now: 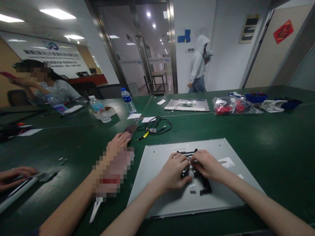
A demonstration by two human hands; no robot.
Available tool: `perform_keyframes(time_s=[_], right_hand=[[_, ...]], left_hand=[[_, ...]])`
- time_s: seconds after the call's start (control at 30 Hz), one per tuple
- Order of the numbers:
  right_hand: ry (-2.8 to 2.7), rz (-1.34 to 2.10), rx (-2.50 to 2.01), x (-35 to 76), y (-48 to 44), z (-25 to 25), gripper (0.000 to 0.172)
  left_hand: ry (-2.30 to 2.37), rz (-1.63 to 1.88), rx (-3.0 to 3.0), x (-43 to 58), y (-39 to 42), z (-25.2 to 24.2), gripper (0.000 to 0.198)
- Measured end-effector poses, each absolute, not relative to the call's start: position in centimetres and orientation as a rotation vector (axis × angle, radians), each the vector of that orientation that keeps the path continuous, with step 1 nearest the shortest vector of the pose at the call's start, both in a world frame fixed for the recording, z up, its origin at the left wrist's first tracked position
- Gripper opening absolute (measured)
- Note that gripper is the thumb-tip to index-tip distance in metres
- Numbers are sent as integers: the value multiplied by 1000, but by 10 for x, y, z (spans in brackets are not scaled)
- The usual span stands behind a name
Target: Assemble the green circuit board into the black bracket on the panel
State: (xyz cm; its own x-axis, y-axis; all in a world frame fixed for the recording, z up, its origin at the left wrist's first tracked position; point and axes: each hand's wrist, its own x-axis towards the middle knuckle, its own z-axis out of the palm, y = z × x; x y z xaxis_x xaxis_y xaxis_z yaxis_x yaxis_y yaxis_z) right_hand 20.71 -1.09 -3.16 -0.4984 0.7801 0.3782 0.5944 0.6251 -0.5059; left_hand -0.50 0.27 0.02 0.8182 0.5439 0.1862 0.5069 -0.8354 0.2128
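Note:
A flat pale-grey metal panel [167, 203] lies on the table in front of me, with small holes and labels on its surface. Over its middle, my left hand [174, 170] has its fingers curled round a small dark part that the fingers mostly cover. Close beside it, my right hand [208, 166] is pinched inward, and what is between its fingertips is hidden. A black bracket [206, 186] extends from below my right hand. Between the two hands, a pale strip [192, 187] runs down the panel.
Another person's arm [81, 190] reaches in on my left; a further hand [17, 177] is at far left. Beyond are a coiled black cable [159, 131], water bottles [128, 100], a second panel [188, 105] and a plastic bag with red items [233, 106]. Someone hooded [199, 65] stands behind the table.

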Motion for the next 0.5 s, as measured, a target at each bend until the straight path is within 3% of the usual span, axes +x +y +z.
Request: perform_keyframes(time_s=[0.23, 0.5], right_hand=[[-2321, 417, -1066, 207, -14, -26, 3], [-2340, 459, -1068, 205, -22, -18, 29]], left_hand=[[814, 381, 2838, -4, 3, 0, 33], [829, 394, 2816, -3, 1, 0, 31]])
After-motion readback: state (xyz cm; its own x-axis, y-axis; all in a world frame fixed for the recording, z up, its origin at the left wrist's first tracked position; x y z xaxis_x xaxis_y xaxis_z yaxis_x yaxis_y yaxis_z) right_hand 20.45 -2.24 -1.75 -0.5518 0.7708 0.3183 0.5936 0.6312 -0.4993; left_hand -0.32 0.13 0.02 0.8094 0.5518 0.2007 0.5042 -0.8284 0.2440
